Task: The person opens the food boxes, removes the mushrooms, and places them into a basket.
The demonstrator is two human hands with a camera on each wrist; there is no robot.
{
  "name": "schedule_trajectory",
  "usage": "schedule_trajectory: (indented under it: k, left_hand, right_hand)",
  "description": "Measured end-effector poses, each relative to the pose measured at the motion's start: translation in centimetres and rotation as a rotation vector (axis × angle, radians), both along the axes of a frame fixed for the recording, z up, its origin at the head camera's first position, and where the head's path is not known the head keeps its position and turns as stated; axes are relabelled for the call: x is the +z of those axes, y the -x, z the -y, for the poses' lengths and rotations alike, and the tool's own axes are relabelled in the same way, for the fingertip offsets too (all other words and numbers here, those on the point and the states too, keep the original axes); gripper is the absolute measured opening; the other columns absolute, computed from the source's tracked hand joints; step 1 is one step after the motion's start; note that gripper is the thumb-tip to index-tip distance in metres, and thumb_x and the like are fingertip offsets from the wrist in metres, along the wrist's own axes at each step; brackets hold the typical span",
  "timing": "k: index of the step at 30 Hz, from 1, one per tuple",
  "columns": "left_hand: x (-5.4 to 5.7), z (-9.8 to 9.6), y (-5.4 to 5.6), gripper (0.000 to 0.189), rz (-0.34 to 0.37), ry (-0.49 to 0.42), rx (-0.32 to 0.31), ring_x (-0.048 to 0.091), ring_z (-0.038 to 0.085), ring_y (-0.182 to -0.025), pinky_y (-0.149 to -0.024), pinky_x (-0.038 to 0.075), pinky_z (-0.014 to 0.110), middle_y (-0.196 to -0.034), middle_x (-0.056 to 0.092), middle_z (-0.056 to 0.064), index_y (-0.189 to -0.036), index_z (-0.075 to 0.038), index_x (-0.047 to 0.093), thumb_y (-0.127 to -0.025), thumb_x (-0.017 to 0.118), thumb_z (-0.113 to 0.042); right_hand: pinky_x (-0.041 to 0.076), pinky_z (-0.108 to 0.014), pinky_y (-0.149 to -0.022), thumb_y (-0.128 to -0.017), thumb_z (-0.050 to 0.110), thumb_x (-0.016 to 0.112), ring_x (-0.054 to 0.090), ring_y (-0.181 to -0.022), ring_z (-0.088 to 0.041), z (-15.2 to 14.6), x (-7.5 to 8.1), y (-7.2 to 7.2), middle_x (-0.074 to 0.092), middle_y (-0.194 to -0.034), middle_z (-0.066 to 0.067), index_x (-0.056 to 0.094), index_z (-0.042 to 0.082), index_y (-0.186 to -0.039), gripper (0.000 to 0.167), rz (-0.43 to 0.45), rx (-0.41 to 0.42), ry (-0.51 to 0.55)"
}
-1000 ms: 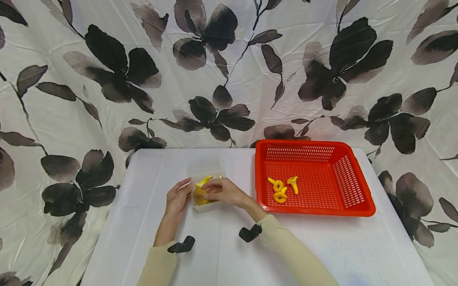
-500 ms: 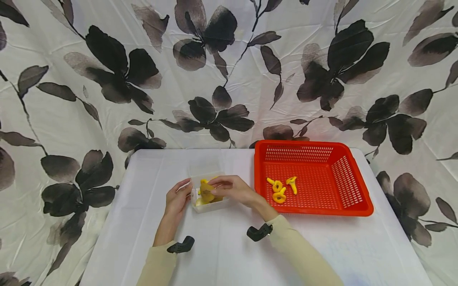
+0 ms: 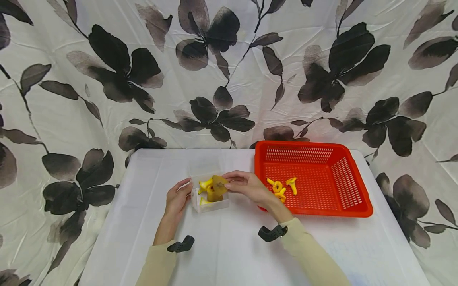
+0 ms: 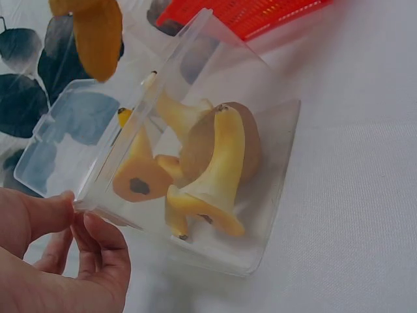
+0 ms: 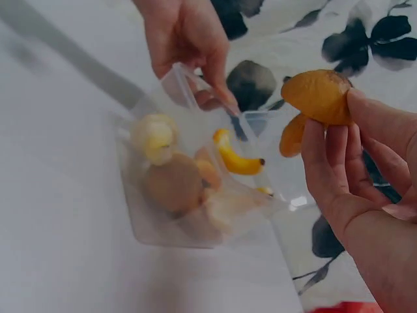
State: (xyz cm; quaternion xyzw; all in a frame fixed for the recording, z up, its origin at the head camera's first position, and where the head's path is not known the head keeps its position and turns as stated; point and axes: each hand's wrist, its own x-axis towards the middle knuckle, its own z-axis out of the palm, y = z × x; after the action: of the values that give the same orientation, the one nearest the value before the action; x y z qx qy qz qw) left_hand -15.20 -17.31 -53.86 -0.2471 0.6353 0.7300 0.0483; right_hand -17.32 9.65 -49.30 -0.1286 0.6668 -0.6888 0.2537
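A clear plastic box (image 3: 214, 206) sits on the white table with its lid open behind it. My left hand (image 3: 177, 198) pinches the box by its left corner with thumb and fingers. Inside are yellow mushroom-shaped pieces (image 4: 218, 173) with flared ends, plus a round brown piece (image 5: 172, 185). A curved yellow piece (image 5: 238, 155) shows near the box's mouth in the right wrist view. Above the box's right side, my right hand (image 3: 250, 186) pinches a brownish-yellow piece (image 5: 317, 96) with two rounded lobes between thumb and fingers.
To the right stands a red slotted plastic basket (image 3: 302, 145) with 3 yellow mushroom-shaped pieces (image 3: 292, 185) on its floor. Its near left side lies behind my right wrist. A floral cloth (image 3: 222, 47) hangs behind the table.
My right hand has lifted the brownish-yellow piece from inside the box and moved it up and to the right. My left hand stays at the box's corner.
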Motion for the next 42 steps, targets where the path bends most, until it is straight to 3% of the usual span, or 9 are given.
schedule_trajectory:
  k: [5, 12, 18, 25, 33, 37, 42]
  left_hand:
    - [-0.2, 0.0, 0.1, 0.040, 0.000, 0.000, 0.000, 0.064, 0.014, -0.092, -0.072, 0.049, 0.017, -0.117, 0.067, 0.007, -0.141, -0.004, 0.057, -0.103, 0.064, -0.013]
    - [-0.1, 0.0, 0.0, 0.039, -0.011, -0.008, 0.005, 0.065, 0.013, -0.090, -0.075, 0.051, 0.019, -0.109, 0.069, 0.003, -0.141, -0.003, 0.057, -0.103, 0.063, -0.012]
    - [0.0, -0.1, 0.0, 0.040, -0.017, -0.021, 0.003, 0.063, 0.011, -0.086, -0.073, 0.049, 0.018, -0.101, 0.069, -0.003, -0.141, -0.002, 0.056, -0.103, 0.063, -0.011]
    - [0.1, -0.1, -0.1, 0.041, -0.027, -0.025, 0.004, 0.064, 0.009, -0.084, -0.073, 0.050, 0.019, -0.096, 0.069, -0.006, -0.142, 0.000, 0.055, -0.103, 0.063, -0.011]
    - [-0.1, 0.0, -0.1, 0.040, -0.014, -0.004, 0.010, 0.063, 0.012, -0.086, -0.071, 0.049, 0.018, -0.105, 0.068, 0.001, -0.141, -0.002, 0.057, -0.103, 0.063, -0.012]
    - [-0.2, -0.1, 0.0, 0.039, -0.008, -0.006, 0.009, 0.063, 0.013, -0.086, -0.070, 0.049, 0.018, -0.109, 0.067, 0.004, -0.141, -0.003, 0.057, -0.103, 0.063, -0.012]
    - [-0.2, -0.2, 0.1, 0.038, -0.013, -0.014, 0.020, 0.061, 0.013, -0.083, -0.067, 0.047, 0.017, -0.108, 0.066, 0.005, -0.140, -0.003, 0.058, -0.103, 0.063, -0.010]
  right_hand:
    - [0.053, -0.041, -0.100, -0.097, 0.015, 0.073, 0.064, -0.118, -0.028, -2.0, 0.5, 0.0, 0.064, -0.130, -0.015, 0.064, 0.004, -0.133, 0.038, -0.007, -0.075, 0.037]
    - [0.054, -0.031, -0.096, -0.096, 0.016, 0.075, 0.064, -0.116, -0.027, -5.7, 1.2, -0.1, 0.063, -0.127, -0.017, 0.065, 0.004, -0.132, 0.039, -0.066, -0.219, 0.016]
    - [0.054, -0.031, -0.097, -0.096, 0.015, 0.075, 0.065, -0.114, -0.022, -9.2, 1.6, -0.7, 0.062, -0.127, -0.015, 0.061, 0.002, -0.136, 0.044, -0.066, -0.323, 0.037]
    - [0.054, -0.028, -0.096, -0.097, 0.019, 0.074, 0.062, -0.114, -0.019, -12.8, 0.7, -1.4, 0.061, -0.127, -0.010, 0.057, 0.001, -0.140, 0.049, -0.068, -0.414, -0.011]
    - [0.051, -0.018, -0.093, -0.096, 0.028, 0.075, 0.062, -0.111, -0.013, -15.7, -0.8, -2.5, 0.061, -0.128, -0.012, 0.060, 0.004, -0.138, 0.051, -0.127, -0.461, -0.232]
    - [0.051, -0.016, -0.088, -0.098, 0.024, 0.073, 0.061, -0.115, -0.024, -16.8, -1.4, -2.9, 0.064, -0.127, -0.018, 0.062, 0.003, -0.136, 0.045, -0.175, -0.442, -0.381]
    - [0.051, -0.013, -0.080, -0.097, 0.007, 0.071, 0.063, -0.110, -0.036, -17.4, -1.9, -2.9, 0.067, -0.120, -0.023, 0.064, -0.004, -0.129, 0.035, -0.272, -0.426, -0.538]
